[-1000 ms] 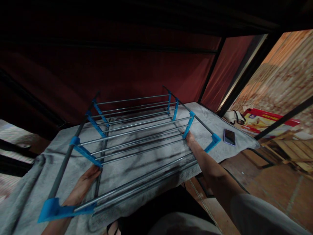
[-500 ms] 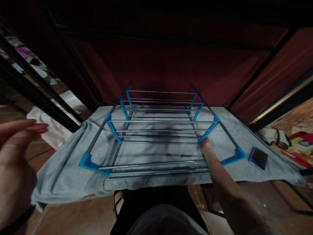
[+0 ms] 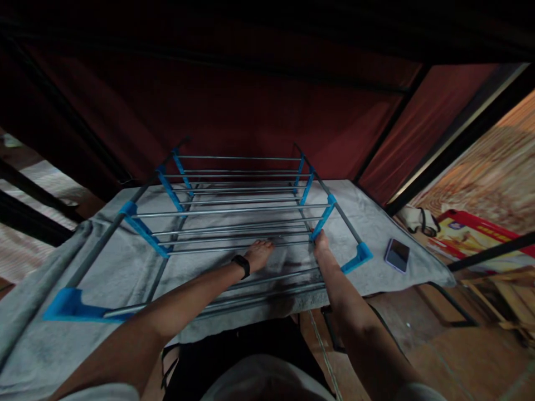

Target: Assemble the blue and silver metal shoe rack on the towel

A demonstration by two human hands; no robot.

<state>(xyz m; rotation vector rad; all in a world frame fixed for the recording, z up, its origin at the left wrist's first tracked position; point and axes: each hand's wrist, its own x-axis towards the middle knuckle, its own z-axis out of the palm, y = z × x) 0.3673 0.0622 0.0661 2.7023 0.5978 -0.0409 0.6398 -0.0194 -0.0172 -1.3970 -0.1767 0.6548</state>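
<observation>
A rack of grey metal rods and blue plastic joints (image 3: 137, 228) lies flat on a grey towel (image 3: 376, 234) that covers a table. My left hand (image 3: 258, 253), with a black band at the wrist, reaches across and grips a thin rod near the rack's middle. My right hand (image 3: 321, 243) holds the blue joint on the rack's right side, fingers closed under it.
A phone (image 3: 397, 254) lies on the towel right of the rack. Dark red fabric hangs behind the table. A red and yellow box (image 3: 472, 236) and a white bag (image 3: 418, 218) sit on the floor at the right. Black frame poles cross at left.
My left hand, raised and open off to the left half a second ago, has come down onto a middle rod. My right hand stays at the blue joint. The camera has swung.
</observation>
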